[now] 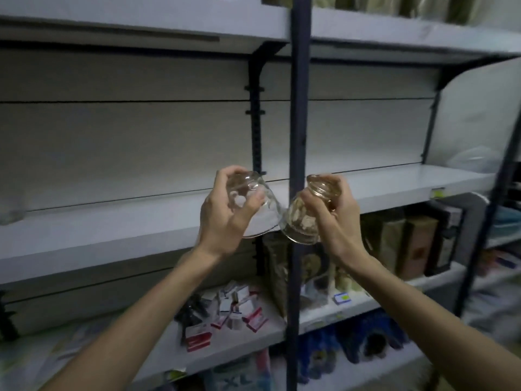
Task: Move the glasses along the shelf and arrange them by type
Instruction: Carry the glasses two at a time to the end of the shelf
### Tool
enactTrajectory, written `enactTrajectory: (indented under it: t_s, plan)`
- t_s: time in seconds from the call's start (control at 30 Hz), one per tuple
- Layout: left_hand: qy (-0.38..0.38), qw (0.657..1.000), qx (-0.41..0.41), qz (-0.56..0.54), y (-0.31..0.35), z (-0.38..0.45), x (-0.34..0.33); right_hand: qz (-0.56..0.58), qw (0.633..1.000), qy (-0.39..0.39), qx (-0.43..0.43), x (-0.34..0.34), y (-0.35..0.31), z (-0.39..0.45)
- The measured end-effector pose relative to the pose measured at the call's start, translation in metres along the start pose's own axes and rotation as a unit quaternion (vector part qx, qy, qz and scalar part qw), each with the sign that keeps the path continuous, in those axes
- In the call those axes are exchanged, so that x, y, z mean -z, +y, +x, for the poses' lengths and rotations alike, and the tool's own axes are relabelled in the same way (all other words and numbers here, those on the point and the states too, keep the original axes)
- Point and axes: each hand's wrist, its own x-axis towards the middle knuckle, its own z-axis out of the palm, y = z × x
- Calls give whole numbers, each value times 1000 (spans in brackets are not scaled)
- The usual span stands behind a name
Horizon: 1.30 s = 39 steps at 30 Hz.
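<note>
My left hand (222,218) grips a clear smooth glass (260,218) by its base, mouth tilted down and to the right. In my right hand (337,213) is a second glass (300,224) with a ribbed base, also held upside down, its mouth pointing down and left. The two rims almost touch in front of the dark upright post (298,108). Both glasses hang in the air just before the grey middle shelf (112,235). At the far left edge a faint clear glass (11,210) stands on that shelf, blurred.
The middle shelf stretches left and right of the post. A pale rounded object (473,162) sits at its far right. Below, small red and white packs (231,311) lie scattered, and brown boxes (406,244) stand to the right. Another shelf (141,21) runs overhead.
</note>
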Motion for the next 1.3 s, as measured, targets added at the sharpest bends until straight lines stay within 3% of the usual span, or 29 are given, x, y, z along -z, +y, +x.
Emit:
enactTrajectory:
  t_s: [0.17, 0.27, 0.47, 0.63, 0.87, 1.07, 1.3]
  plan:
    - [-48, 998, 26, -39, 26, 6, -107, 14, 994, -15, -108, 104, 41, 29]
    - [-64, 996, 51, -46, 30, 26, -157, 36, 988, 15, -151, 153, 61, 49]
    - [-108, 985, 128, -33, 19, 80, -244, -131, 975, 94, -150, 233, 112, 95]
    - [-98, 971, 201, -84, -10, 133, -323, -263, 951, 91, -135, 285, 160, 144]
    - [-76, 959, 257, -90, -67, 215, -438, -297, 938, 83, -155, 342, 240, 250]
    - [-47, 912, 367, -175, -91, 271, -505, -133, 941, 144, -274, 390, 304, 317]
    - [-84, 874, 430, -211, -116, 302, -560, 48, 918, 74, -386, 432, 375, 370]
